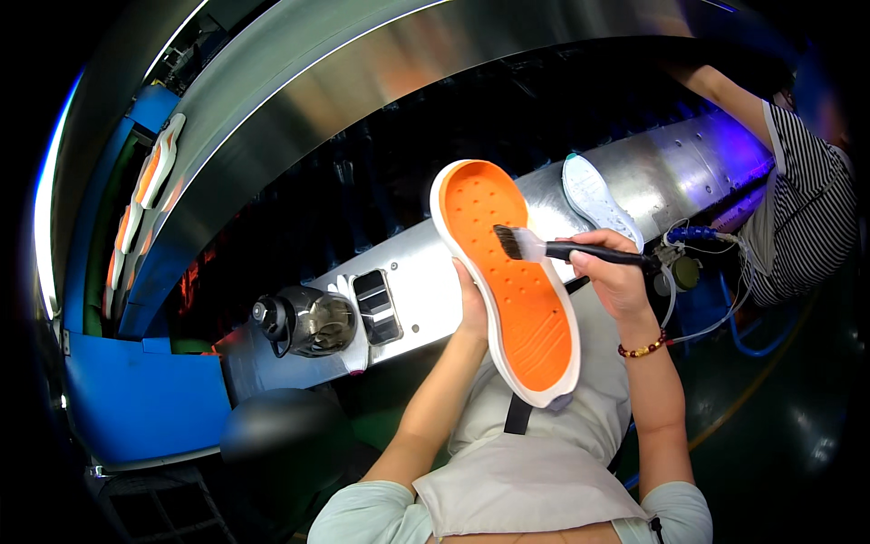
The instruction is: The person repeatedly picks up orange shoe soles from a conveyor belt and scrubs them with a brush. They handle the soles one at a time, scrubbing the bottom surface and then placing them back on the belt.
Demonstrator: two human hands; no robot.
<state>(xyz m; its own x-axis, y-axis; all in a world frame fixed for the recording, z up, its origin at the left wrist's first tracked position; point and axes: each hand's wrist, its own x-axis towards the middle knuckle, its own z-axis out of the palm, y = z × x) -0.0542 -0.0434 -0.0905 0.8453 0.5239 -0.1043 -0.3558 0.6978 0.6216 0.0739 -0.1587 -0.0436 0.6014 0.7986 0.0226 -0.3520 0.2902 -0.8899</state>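
My left hand (471, 304) grips a shoe sole (521, 313) by its left edge; the fingers behind it are hidden. The sole has a white rim and an orange inner face with small round dimples and curved grooves. It is held up over my lap, tilted toward me. In my right hand (614, 279) is a brush (580, 251) with a black handle, fed by a tube at its end. Its dark bristles lie over the upper middle of the orange face; whether they touch it I cannot tell.
A metal ledge (435, 281) runs behind the sole. On it stand a dark jug-like bottle (313, 319), a black compartment tray (376, 306) and a pale sole (598, 195). Several orange-and-white soles (149, 181) lie at far left. A co-worker in a striped shirt (807, 218) reaches in at right.
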